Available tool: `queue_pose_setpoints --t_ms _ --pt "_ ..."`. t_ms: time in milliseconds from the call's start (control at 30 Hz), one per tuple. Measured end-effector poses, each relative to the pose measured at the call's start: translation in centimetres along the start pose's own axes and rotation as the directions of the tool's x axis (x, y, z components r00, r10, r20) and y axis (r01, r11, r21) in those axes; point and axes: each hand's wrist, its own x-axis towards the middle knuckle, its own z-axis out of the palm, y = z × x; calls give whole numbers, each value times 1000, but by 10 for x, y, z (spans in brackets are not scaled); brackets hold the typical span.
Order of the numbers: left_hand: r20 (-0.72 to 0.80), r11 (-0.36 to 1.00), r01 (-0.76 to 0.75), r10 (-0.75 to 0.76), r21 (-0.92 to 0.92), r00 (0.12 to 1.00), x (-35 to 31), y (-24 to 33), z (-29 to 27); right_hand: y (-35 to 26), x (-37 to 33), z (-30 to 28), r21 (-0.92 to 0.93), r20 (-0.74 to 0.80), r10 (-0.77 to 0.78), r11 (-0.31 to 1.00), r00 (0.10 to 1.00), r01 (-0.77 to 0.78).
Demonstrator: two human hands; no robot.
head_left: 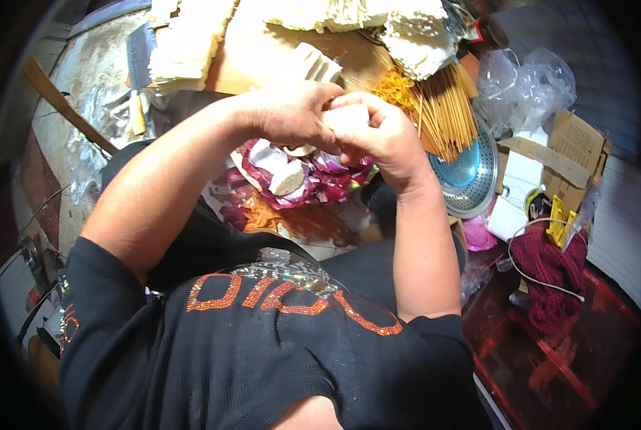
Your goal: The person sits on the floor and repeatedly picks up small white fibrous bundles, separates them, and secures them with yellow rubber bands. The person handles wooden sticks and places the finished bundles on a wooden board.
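Observation:
My two hands meet over the middle of the board. My right hand [392,140] is closed on a pale, flat, folded piece [349,117] that looks like a soft food sheet. My left hand [292,111] is closed against the same piece from the other side; its fingertips are partly hidden. Just beyond them stands a small stack of white strips [315,63]. Below the hands, white chunks [288,178] lie on a crumpled purple-red wrapping [263,161]. To the right of my right hand are a bundle of thin wooden skewers [448,111] and a heap of yellow rubber bands [393,89].
White stacks [188,46] sit at the board's far left, with a larger pile [417,43] at the far right. A cleaver [140,61] lies at left. Right of the skewers are a metal colander [485,172], clear plastic bags [528,86], a cardboard box [575,150] and a dark red cloth [550,265].

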Motion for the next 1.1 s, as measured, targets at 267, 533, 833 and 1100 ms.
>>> queue_pose_setpoints --t_ms 267,533,833,1100 --pt "18 993 -43 41 108 999 -9 -8 -3 -3 -4 4 5 118 91 996 989 -92" --pt "-258 998 32 -16 57 966 -32 -20 -64 -8 -2 7 50 -105 -43 998 993 49" --pt "-774 680 470 234 562 588 -40 -105 -174 17 2 22 -227 -67 34 973 997 -48" --pt "-792 596 610 74 522 606 -21 -131 -175 12 -1 43 -473 51 107 878 993 -70"
